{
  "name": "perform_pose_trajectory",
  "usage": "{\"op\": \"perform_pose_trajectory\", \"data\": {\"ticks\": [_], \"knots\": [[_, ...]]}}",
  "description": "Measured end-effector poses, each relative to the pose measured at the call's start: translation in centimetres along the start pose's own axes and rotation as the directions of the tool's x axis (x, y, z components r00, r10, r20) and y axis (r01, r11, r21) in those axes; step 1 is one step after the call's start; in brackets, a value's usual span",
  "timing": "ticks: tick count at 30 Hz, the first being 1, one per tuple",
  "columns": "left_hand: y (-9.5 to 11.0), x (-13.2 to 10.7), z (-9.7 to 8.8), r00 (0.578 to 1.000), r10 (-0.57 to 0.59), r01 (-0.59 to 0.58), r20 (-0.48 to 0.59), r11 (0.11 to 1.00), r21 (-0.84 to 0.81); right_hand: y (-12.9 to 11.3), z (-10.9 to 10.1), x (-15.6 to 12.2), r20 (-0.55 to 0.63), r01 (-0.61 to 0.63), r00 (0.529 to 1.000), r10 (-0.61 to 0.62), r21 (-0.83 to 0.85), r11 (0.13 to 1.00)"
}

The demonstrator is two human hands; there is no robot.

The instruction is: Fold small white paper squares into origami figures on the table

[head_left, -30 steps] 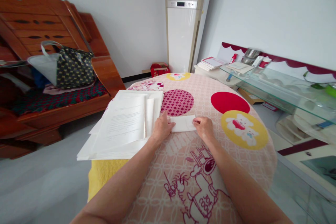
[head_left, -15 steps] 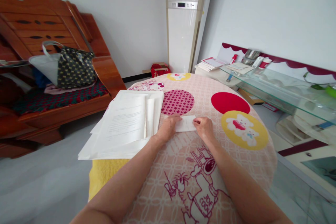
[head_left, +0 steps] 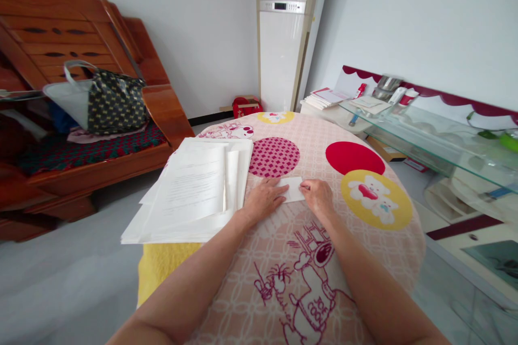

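Right of the paper stack (head_left: 194, 188), the left hand (head_left: 265, 199) hides most of a white slip (head_left: 294, 190); the stack's print is unreadably small.

The left grip (head_left: 265, 199) lies palm down, fingers spread flat, on the left part of a small white paper (head_left: 294, 190). The right grip (head_left: 319, 198) pinches the paper's right edge with curled fingertips. The paper rests on a round bench (head_left: 364, 237) covered by a pink cartoon-print cloth. Just left of the left grip lies a stack of printed sheets (head_left: 194, 188), which overhangs the bench's edge. Beyond, a patterned bag (head_left: 109, 99) sits on a wooden settee (head_left: 60, 38), a tall white air conditioner (head_left: 283, 38) stands against the wall, and a glass shelf (head_left: 437, 135) runs along the right.
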State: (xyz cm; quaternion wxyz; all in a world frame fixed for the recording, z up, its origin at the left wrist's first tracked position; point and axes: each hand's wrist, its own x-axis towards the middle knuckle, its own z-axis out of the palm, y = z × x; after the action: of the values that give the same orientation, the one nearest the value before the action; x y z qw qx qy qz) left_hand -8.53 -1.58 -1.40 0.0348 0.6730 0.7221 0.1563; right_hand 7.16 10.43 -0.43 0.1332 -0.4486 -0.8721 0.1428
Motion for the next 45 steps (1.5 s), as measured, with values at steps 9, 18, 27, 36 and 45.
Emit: {"op": "perform_pose_trajectory", "data": {"ticks": [9, 18, 27, 36, 45], "knots": [[0.1, -0.2, 0.3, 1.000, -0.010, 0.010, -0.005, 1.000, 0.008, -1.2, -0.2, -1.2, -0.223, 0.259, 0.936, -0.272, -0.087, 0.962], [0.1, -0.2, 0.5, 0.999, 0.001, -0.001, -0.032, 1.000, 0.003, -1.7, 0.2, -1.0, -0.079, 0.336, 0.940, -0.331, 0.064, 0.940], [0.3, -0.1, 0.2, 0.999, 0.008, -0.009, -0.039, 1.000, -0.005, -2.0, 0.4, -1.1, 0.122, 0.158, 0.976, -0.183, 0.188, 0.969], [0.1, -0.2, 0.4, 0.999, 0.009, -0.010, -0.039, 1.000, -0.029, -2.5, -0.9, -1.3, 0.221, 0.035, 0.973, -0.070, 0.157, 0.987], [0.2, -0.1, 0.2, 1.000, 0.001, -0.002, -0.020, 0.999, -0.051, 0.2, -1.9, -0.9, 0.157, -0.023, 0.988, 0.005, 0.114, 0.993]]}}
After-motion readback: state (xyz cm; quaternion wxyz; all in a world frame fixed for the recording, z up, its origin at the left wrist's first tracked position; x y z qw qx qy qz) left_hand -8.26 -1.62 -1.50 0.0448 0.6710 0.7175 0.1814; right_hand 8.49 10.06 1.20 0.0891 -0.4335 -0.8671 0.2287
